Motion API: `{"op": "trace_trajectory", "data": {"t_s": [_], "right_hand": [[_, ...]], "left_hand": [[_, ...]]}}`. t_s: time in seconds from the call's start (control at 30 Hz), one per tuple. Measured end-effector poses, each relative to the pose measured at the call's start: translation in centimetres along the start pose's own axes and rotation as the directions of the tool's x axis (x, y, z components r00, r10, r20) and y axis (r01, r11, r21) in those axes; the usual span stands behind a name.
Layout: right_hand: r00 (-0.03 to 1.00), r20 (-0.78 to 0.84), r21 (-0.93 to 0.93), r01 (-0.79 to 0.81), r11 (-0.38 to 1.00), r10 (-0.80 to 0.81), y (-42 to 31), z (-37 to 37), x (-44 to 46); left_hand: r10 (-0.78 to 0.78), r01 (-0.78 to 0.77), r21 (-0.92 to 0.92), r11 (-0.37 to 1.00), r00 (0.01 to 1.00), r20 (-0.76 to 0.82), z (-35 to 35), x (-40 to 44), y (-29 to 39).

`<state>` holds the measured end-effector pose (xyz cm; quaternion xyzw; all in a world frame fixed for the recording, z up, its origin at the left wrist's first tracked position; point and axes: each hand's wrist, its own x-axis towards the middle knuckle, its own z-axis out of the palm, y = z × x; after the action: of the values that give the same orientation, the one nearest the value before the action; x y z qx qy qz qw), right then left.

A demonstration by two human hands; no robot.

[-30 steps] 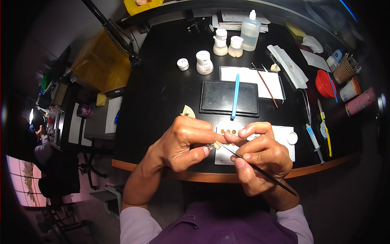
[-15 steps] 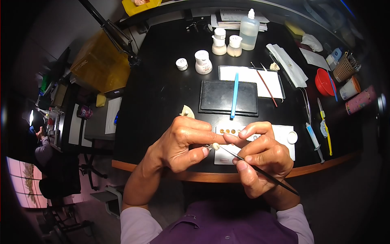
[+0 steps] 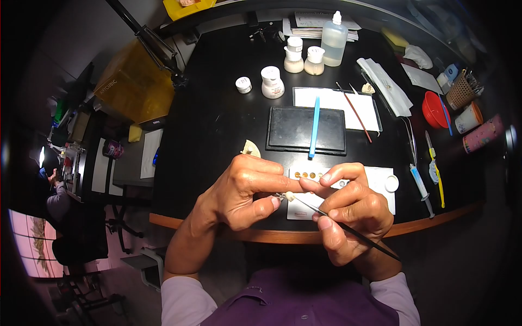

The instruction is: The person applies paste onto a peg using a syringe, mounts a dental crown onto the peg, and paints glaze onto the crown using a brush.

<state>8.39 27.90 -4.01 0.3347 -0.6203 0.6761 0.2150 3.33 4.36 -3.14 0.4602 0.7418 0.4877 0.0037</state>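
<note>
My left hand [image 3: 244,187] is closed on a small metal holder [image 3: 279,196]; most of that holder is hidden by the fingers. At its end sits a small cream-coloured dental crown [image 3: 290,196]. A thin brush [image 3: 361,236] with a dark handle is pinched in my right hand [image 3: 356,209], its tip at the crown. Whether the tip touches it is too small to tell. Below both hands lies a white palette [image 3: 385,204] with several amber wells [image 3: 312,175] and a round white cup [image 3: 391,183].
Behind the hands lies a black box [image 3: 283,127] with a blue pen-like stick [image 3: 315,130] across it. White jars [image 3: 272,84] and a clear bottle [image 3: 334,43] stand farther back. On the right are a red bowl [image 3: 434,111], a syringe [image 3: 420,185] and a yellow-handled knife [image 3: 437,176].
Both hands keep almost the same place and grip. The crown and brush tip have shifted very slightly.
</note>
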Motion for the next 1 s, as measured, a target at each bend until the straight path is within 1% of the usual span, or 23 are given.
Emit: {"op": "trace_trajectory", "data": {"t_s": [0.1,0.3,0.4,0.5,0.7,1.0], "right_hand": [[0.999,0.035,-0.035,0.016,0.999,-0.015,0.27,-0.06,0.05],[0.999,0.040,0.026,-0.020,0.999,0.019,-0.09,-0.43,0.08],[1.000,0.010,0.036,-0.015,0.999,0.015,-0.03,-0.22,-0.05],[0.999,0.031,-0.007,-0.009,1.000,0.009,-0.05,-0.19,0.01],[0.998,0.063,0.030,0.013,0.999,-0.014,0.06,-0.49,0.05],[0.999,0.023,0.032,0.023,0.999,-0.024,0.25,0.00,0.10]], "left_hand": [[0.011,-0.011,0.010,1.000,1.000,0.001,-0.08,0.06,0.04],[0.015,-0.015,0.012,1.000,1.000,0.004,-0.10,0.12,0.09],[0.011,-0.011,0.015,1.000,1.000,0.004,-0.11,0.06,0.08],[0.013,-0.013,0.004,1.000,1.000,-0.006,0.04,-0.04,-0.09],[0.009,-0.009,0.000,1.000,1.000,0.003,-0.11,0.06,0.04],[-0.006,0.006,-0.015,1.000,1.000,-0.003,0.03,0.02,0.03]]}}
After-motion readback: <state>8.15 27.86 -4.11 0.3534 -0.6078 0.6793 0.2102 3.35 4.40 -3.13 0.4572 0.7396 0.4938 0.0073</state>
